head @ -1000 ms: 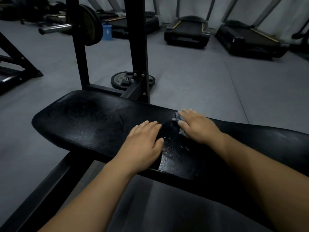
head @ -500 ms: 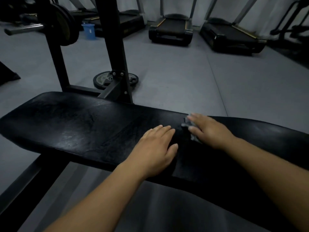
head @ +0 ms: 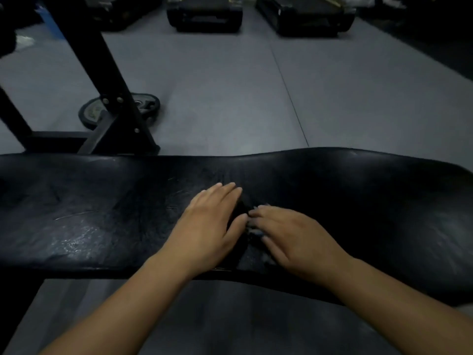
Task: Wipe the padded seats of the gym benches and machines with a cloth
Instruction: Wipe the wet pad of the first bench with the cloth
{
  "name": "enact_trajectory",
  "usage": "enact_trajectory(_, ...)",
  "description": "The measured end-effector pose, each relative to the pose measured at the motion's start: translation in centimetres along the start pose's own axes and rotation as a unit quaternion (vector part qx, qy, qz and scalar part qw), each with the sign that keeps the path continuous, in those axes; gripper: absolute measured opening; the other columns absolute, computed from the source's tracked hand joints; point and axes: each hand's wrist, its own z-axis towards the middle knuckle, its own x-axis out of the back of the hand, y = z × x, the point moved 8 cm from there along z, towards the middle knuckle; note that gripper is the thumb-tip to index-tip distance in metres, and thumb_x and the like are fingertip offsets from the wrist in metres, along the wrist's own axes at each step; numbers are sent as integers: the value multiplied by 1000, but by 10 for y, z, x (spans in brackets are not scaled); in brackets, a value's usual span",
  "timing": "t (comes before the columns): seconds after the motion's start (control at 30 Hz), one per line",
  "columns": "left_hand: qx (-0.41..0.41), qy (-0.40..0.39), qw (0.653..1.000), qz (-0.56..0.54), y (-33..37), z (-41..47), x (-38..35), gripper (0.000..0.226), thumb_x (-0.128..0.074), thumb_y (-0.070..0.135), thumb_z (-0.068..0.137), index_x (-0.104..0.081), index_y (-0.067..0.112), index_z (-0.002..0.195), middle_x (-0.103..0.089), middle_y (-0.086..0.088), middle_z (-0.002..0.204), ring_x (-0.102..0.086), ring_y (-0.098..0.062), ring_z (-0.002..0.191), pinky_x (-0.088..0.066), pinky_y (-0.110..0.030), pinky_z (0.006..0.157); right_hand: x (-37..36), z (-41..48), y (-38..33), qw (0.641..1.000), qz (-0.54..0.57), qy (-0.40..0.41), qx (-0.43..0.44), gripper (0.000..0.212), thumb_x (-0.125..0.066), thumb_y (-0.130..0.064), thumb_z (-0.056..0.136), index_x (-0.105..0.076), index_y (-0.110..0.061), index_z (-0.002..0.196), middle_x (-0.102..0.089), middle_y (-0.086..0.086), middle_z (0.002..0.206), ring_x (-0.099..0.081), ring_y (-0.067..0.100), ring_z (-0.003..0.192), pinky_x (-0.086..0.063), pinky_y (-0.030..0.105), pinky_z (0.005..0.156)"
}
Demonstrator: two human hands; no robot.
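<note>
Grey gym floor (head: 230, 98), treadmills (head: 204, 16) at back, plate (head: 147, 103) beside rack (head: 84, 47). Black bench pad (head: 102, 201) across view. Left hand (head: 212, 221) flat on pad, fingers straight. Right hand (head: 294, 234) blurred, fingers extended, pressing cloth (head: 256, 230) onto pad, mid-bench.

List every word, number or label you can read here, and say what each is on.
No text here can be read.
Weight plate on the floor: pale markings on its face, too blurred to read.
Treadmills at the back: too dark and blurred to show any label.
Bench pad: no writing shows.
</note>
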Motion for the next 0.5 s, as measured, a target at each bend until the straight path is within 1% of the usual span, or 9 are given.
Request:
enact_trajectory(0.03,1,-9,1000,15,2,-1,3,65,-25,55,98,-32,23,154,-28,4,161,-19,-16,150,-14,-35,123,8,2,2,1000,-6,23,-11,34,-43,-33,94,-66,-16,112,-65,2,112,-61,24,101,-56,40,85)
enact_trajectory(0.07,5,-19,999,27,4,-3,8,67,-22,56,97,-33,22,153,-29,3,161,-20,-17,150,-16,-38,123,19,6,4,999,-15,40,-34,26,-46,-32,92,-65,-15,100,-63,3,98,-59,25,86,-55,40,69)
enact_trajectory(0.1,10,-25,999,35,8,-3,16,68,-21,57,96,-34,22,153,-29,2,161,-21,-19,150,-17,-41,123,31,8,7,997,-25,46,-65,22,-49,-32,92,-63,-15,94,-59,3,91,-56,25,79,-51,37,59)
enact_trajectory(0.17,23,-30,998,42,19,-3,42,69,-24,58,95,-33,24,154,-27,1,162,-21,-21,150,-18,-44,122,59,8,8,990,-37,54,-124,16,-60,-31,88,-60,-16,95,-55,2,90,-53,23,78,-41,30,49)
enact_trajectory(0.23,33,-34,998,42,35,-2,77,71,-26,60,92,-30,27,155,-23,0,164,-18,-23,151,-18,-46,122,92,1,-1,984,-33,49,-166,23,-69,-23,81,-58,-15,100,-52,3,94,-51,22,82,-36,26,48)
enact_trajectory(0.27,33,-35,998,39,46,-2,96,72,-28,61,91,-29,28,155,-22,-1,164,-18,-24,151,-19,-47,121,112,-3,-8,982,-26,48,-183,29,-71,-20,77,-57,-15,102,-51,3,96,-50,22,84,-37,26,48)
enact_trajectory(0.33,30,-40,998,29,72,-1,133,74,-32,61,87,-31,30,154,-22,-2,164,-19,-25,150,-22,-47,120,154,-13,-22,974,-1,51,-222,40,-73,-18,71,-54,-15,105,-48,4,101,-47,22,89,-43,27,51)
enact_trajectory(0.4,23,-52,998,17,105,-1,171,75,-33,61,85,-31,30,153,-21,-1,164,-18,-24,150,-23,-47,120,199,-25,-34,964,21,56,-259,46,-73,-18,68,-53,-15,108,-45,4,105,-46,23,93,-46,28,54)
enact_trajectory(0.5,-5,-69,998,13,166,-1,231,75,-33,62,85,-30,31,153,-21,1,164,-17,-21,151,-21,-46,120,275,-52,-49,947,30,66,-312,49,-72,-20,67,-54,-15,112,-44,5,109,-46,23,97,-41,26,56)
